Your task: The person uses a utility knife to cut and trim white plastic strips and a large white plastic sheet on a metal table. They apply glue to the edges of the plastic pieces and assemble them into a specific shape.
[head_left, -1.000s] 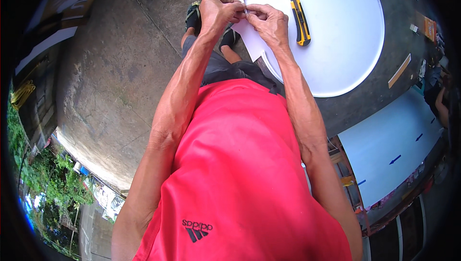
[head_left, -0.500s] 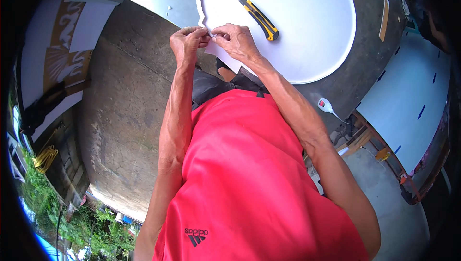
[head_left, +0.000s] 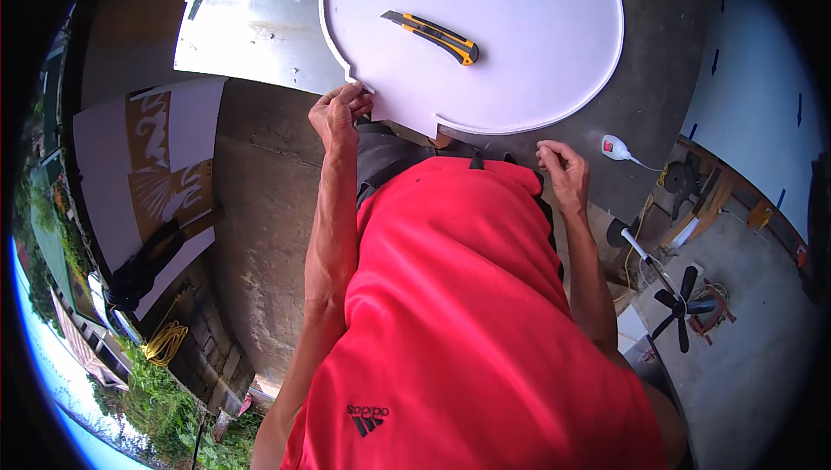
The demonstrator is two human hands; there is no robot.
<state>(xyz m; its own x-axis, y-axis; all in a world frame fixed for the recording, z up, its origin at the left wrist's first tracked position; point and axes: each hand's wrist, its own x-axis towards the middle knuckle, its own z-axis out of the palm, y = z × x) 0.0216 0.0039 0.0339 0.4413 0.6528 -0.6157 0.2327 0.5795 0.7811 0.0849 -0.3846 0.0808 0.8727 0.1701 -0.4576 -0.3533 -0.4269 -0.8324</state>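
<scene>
My left hand pinches the end of a thin white edging strip at the near left corner of a large white rounded board. That strip stands along the board's curved rim. A yellow and black utility knife, blade out to the left, lies on the board. My right hand is off the board, near its front right edge; the fingers are curled in and nothing shows in them. To its right lies a small white bottle with a red patch and a thin spout-like end.
The board rests on a dark tabletop, beside a shiny metal sheet on the left. A black-bladed fan stands low on the right. Panels with brown patterns lean at left, near a coil of yellow cord.
My right hand has let go of the strip and moved right and nearer to me, toward the white bottle. My left hand stays at the strip. The view has shifted.
</scene>
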